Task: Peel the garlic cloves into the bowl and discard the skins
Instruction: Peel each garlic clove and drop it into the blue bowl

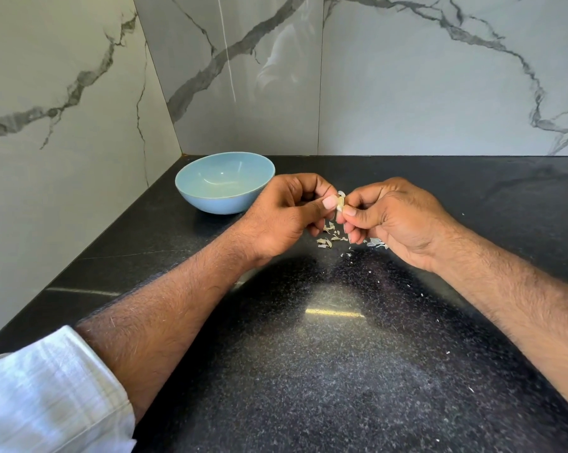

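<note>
Black speckled counter (341, 354) fills the lower half of the frame, meeting marble-veined wall tiles (406, 76) that rise behind it and along the left side. At mid-frame, two hands meet above the counter around a single pale clove (340, 203). Left hand (285, 217), entering from the lower left, has its fingers curled and pinches the clove between thumb and forefinger, the thumbnail lying against the clove's left side. Right hand (387, 217), entering from the lower right, also has its fingers curled and pinches the same clove from the right, thumb tip pressed to its lower end. A flake of skin stands up from the clove's top. Loose skins (328, 238) lie scattered on the counter directly below and just behind the hands, with smaller flecks spread toward the lower right. Blue bowl (224, 183) sits upright on the counter at left of centre, near the corner of the walls, just beside the left hand; its inside appears to hold nothing. White sleeve (47, 393) covers the left forearm at the lower left corner.
</note>
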A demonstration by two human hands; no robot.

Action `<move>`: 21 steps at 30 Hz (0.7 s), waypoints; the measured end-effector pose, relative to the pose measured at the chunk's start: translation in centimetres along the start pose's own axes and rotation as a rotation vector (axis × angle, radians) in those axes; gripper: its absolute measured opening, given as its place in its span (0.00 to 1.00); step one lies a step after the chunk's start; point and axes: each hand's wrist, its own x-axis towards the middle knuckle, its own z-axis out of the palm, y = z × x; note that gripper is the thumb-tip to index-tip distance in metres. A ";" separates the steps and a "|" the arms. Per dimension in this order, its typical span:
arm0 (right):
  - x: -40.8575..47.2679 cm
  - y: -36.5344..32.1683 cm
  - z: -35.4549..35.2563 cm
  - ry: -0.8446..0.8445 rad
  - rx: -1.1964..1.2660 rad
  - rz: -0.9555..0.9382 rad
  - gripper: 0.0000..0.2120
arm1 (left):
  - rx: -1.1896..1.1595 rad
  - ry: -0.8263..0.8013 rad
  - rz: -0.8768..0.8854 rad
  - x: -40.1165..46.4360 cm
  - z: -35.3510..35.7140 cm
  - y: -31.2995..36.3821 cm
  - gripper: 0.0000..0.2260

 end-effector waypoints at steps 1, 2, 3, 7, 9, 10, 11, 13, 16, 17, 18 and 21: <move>0.0 0.0 0.0 0.002 -0.003 0.005 0.07 | -0.013 0.000 -0.009 0.0 0.0 0.0 0.04; 0.0 0.0 0.0 0.014 -0.006 0.002 0.06 | -0.026 0.005 -0.017 0.0 0.0 0.0 0.05; 0.0 0.1 0.1 0.036 -0.009 -0.009 0.05 | -0.034 0.012 -0.021 0.0 0.0 0.0 0.05; 0.1 0.3 0.2 0.113 -0.008 -0.059 0.02 | -0.003 0.036 0.003 0.1 -0.3 0.0 0.02; 0.1 0.3 0.1 0.071 -0.016 -0.061 0.02 | 0.021 0.051 0.009 0.2 -0.3 -0.2 0.02; 0.0 0.3 0.1 0.038 -0.023 -0.058 0.02 | 0.028 0.050 0.004 0.1 -0.4 -0.2 0.02; 0.0 0.3 0.1 0.010 -0.029 -0.051 0.03 | 0.030 0.041 -0.002 0.1 -0.4 -0.3 0.02; -0.1 0.3 0.1 -0.027 -0.023 -0.037 0.04 | 0.026 0.010 -0.016 0.1 -0.6 -0.3 0.03; -0.1 0.2 0.1 -0.063 0.022 -0.002 0.06 | -0.011 -0.029 -0.033 0.1 -0.7 -0.3 0.03; -0.1 0.1 0.0 -0.074 0.043 0.017 0.07 | -0.024 -0.042 -0.032 0.1 -0.7 -0.2 0.03; -0.1 0.0 0.1 -0.084 0.063 0.037 0.07 | -0.036 -0.054 -0.028 0.1 -0.6 -0.2 0.03; -0.1 -0.1 0.2 -0.049 0.095 0.057 0.07 | -0.045 -0.035 -0.012 0.1 -0.4 -0.2 0.03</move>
